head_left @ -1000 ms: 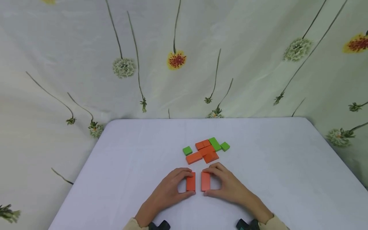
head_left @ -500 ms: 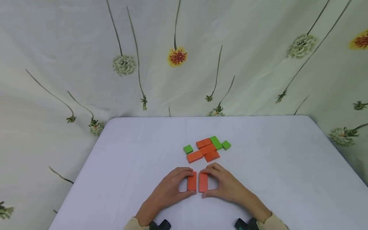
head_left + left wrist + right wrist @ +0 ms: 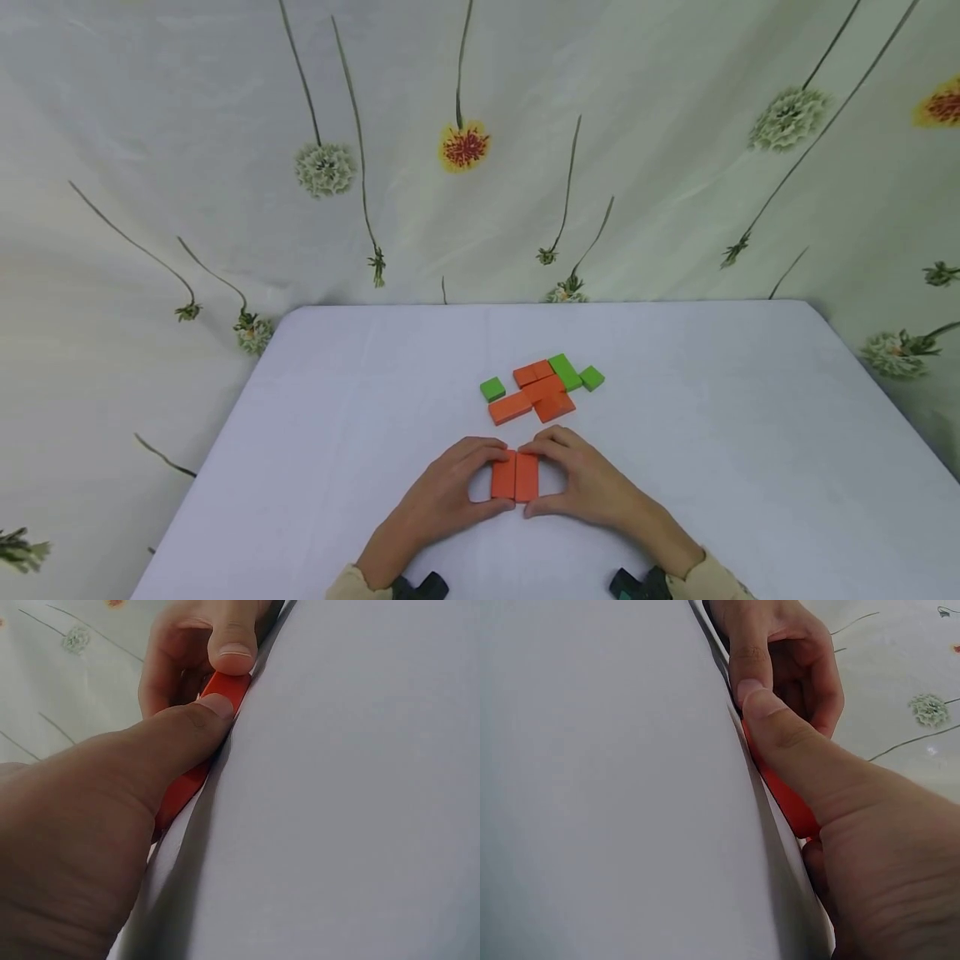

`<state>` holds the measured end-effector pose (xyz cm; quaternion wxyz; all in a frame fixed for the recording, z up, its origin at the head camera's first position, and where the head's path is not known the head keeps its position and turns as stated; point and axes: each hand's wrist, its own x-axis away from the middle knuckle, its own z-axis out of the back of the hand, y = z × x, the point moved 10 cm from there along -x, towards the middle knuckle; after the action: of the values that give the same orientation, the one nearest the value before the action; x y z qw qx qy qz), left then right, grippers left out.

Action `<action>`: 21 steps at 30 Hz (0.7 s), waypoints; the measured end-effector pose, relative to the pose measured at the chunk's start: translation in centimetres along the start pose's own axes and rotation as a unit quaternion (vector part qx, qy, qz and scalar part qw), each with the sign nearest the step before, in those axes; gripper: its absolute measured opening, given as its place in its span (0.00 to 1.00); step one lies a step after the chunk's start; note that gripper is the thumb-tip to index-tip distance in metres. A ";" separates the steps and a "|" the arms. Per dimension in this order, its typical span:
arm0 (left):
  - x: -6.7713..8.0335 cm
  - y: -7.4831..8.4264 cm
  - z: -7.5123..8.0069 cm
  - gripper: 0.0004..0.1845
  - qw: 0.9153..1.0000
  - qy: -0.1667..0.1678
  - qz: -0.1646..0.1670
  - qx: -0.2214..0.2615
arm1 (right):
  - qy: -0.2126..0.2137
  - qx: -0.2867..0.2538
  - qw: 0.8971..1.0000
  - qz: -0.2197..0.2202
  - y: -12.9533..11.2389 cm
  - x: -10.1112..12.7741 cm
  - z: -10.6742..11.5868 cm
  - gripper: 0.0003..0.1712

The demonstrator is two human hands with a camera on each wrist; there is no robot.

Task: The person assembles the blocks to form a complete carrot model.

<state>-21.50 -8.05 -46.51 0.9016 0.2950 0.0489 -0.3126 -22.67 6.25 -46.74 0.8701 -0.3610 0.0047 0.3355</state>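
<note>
Nearest the table's [image 3: 315, 467] front edge: left hand [image 3: 438, 500], thumb and fingers pinching the ends of one orange block [image 3: 503, 475]; right hand [image 3: 592, 487], likewise pinching a second orange block [image 3: 527, 477]. Both blocks lie flat, long sides touching, between the hands. Just beyond: cluster of loose orange blocks [image 3: 536, 392], some overlapping, with a green rectangular block [image 3: 564, 372] at its far right edge. Small green square block [image 3: 492, 388] left of cluster; another [image 3: 592, 378] right. Farthest: floral-print cloth backdrop [image 3: 465, 146].
</note>
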 end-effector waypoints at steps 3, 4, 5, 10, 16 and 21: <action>0.1 0.0 -0.1 0.32 1.000 -0.002 0.001 0.000 | 0.004 0.007 1.000 0.006 0.0 0.1 0.0 0.39; 0.1 -0.1 -0.2 0.32 1.000 -0.002 0.001 0.000 | 0.006 0.009 1.000 0.008 0.0 0.1 0.0 0.39; 0.1 -0.1 -0.2 0.32 1.000 -0.004 0.003 0.001 | 0.006 0.012 1.000 0.009 0.0 0.2 -0.1 0.39; 0.4 -0.7 -0.5 0.35 1.000 -0.015 0.017 0.014 | 0.003 0.018 1.000 0.001 0.1 0.1 -0.3 0.39; 0.4 -0.9 -0.4 0.37 0.999 -0.015 0.019 0.033 | 0.001 0.026 1.000 -0.001 0.0 0.1 -0.3 0.40; 0.3 -0.8 -0.1 0.34 0.999 -0.001 0.013 0.041 | 0.002 0.028 1.000 -0.001 0.1 0.2 -0.1 0.40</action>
<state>-21.71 -8.64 -47.04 0.8926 0.3322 0.0313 -0.3031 -22.55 6.29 -46.92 0.8803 -0.3372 0.0157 0.3334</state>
